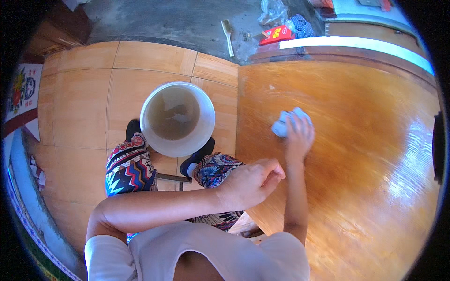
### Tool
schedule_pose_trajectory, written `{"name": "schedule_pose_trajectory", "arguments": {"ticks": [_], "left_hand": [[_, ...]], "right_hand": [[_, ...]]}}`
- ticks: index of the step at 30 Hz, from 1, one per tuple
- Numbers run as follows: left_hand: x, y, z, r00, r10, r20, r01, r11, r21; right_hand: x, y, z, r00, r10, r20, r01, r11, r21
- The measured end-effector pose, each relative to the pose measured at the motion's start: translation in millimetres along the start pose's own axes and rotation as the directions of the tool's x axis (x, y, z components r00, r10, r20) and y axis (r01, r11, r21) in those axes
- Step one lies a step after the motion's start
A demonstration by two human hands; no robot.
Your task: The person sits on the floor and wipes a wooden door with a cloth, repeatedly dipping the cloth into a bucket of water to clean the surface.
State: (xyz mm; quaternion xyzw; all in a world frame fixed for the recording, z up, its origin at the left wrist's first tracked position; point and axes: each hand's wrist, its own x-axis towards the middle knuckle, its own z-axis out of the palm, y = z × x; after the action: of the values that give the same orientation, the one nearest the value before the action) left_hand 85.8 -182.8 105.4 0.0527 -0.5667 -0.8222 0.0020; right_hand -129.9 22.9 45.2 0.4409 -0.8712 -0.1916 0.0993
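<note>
My right hand (300, 136) presses a light blue cloth (281, 125) against a glossy orange-brown wooden surface (347, 140). Its fingers lie bent over the bunched cloth. My left forearm crosses in front of my body, and my left hand (251, 185) is curled into a loose fist near the edge of the wood. Nothing shows in that fist. Between my feet stands a white bucket (209, 114) partly filled with murky brownish water.
Tan tiles (84, 98) cover the floor around the bucket. Beyond them, on grey concrete, lie a brush (227, 36), a red box (275, 35), a clear plastic bag (273, 11) and a blue patterned cloth (301, 25). A white strip (347, 43) runs behind the wood.
</note>
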Motion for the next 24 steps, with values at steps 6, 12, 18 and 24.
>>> {"name": "schedule_pose_trajectory", "arguments": {"ticks": [6,12,18,24], "left_hand": [[-9,9,2,0.988,-0.052,0.145,0.047,0.998,0.037],[-2,-2,-9,0.997,-0.061,0.037,0.058,0.994,0.087],[4,-9,-7,0.997,-0.058,0.051,0.053,0.994,0.095],[-5,-6,0,0.992,-0.054,0.11,0.037,0.988,0.151]], "right_hand": [[-39,12,-105,0.974,0.218,-0.067,-0.227,0.9,-0.372],[3,-28,61,0.999,-0.019,-0.043,0.018,0.999,-0.03],[-7,-68,176,0.968,-0.199,0.154,0.197,0.98,0.032],[-45,-26,27,0.999,-0.034,0.011,0.033,0.993,0.11]]}}
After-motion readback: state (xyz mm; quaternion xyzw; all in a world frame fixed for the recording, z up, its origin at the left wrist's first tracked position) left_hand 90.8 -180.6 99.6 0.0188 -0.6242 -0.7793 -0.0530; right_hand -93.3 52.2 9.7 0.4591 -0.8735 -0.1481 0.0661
